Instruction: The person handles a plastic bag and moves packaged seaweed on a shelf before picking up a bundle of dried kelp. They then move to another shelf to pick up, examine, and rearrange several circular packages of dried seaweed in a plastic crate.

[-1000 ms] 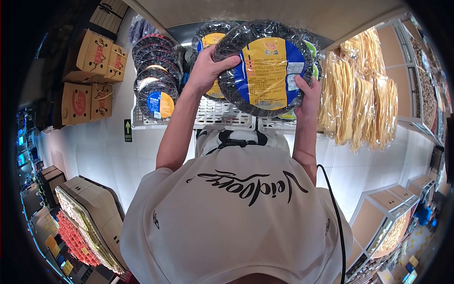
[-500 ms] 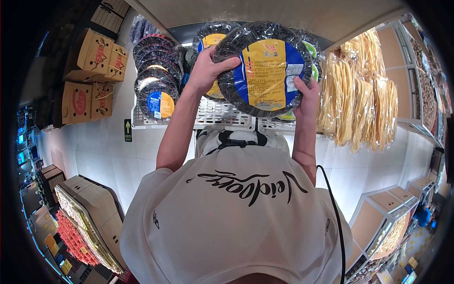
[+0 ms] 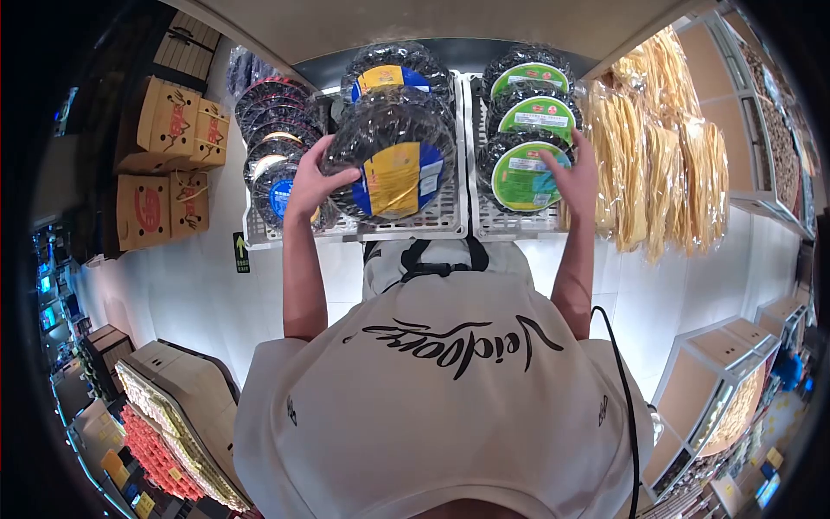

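A round pack of dried seaweed (image 3: pixel 402 177), black in clear plastic with a blue and yellow label, leans in the left white basket (image 3: pixel 402 232). My left hand (image 3: pixel 313 183) grips its left edge, thumb on the front and fingers partly hidden behind. Over the right edge of a green-labelled round pack (image 3: pixel 529 180) is my right hand (image 3: pixel 572 182), thumb and fingers apart, thumb in front of the label. Behind each front pack stand more of the same kind, such as a blue and yellow one (image 3: pixel 389 80) and a green one (image 3: pixel 532 78).
Red-edged round packs (image 3: pixel 272 112) are stacked at the left. Long yellow bagged sticks (image 3: pixel 661 173) lie right of the baskets. A shelf board (image 3: pixel 432 17) overhangs the baskets. Cardboard boxes (image 3: pixel 160 208) stand at far left, with a display case (image 3: pixel 709 372) at lower right.
The blue and yellow pack has come down and left into the left basket. My right hand has left its edge and moved slightly right, to the green-labelled pack.
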Motion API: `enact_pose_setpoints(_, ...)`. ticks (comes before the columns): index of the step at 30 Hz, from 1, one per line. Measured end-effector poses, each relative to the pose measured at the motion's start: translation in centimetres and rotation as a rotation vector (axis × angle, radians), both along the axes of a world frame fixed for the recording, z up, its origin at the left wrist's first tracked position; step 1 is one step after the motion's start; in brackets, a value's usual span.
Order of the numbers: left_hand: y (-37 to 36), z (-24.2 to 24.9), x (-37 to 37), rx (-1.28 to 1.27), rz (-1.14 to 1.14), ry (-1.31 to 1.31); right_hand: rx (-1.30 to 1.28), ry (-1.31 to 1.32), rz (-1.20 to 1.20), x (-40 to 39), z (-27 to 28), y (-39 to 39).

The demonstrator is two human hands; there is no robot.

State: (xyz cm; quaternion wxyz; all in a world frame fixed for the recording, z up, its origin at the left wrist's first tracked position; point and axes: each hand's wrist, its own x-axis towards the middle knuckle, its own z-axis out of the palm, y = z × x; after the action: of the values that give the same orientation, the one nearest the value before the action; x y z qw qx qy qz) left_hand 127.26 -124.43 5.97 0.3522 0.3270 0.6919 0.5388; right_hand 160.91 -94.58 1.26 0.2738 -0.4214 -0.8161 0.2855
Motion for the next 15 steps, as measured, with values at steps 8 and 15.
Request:
enact_pose_setpoints(8, -2.5, -1.9, -1.5, -0.116, -0.254, 0.111, -0.133, -0.158, 0.066, 3.5, -4.5, 1.3)
enact_pose_setpoints(15, -2.4, -6.5, -1.5, -0.095, -0.083, 0.149, -0.521, -0.007, 0.112, 4.3, -2.8, 1.1)
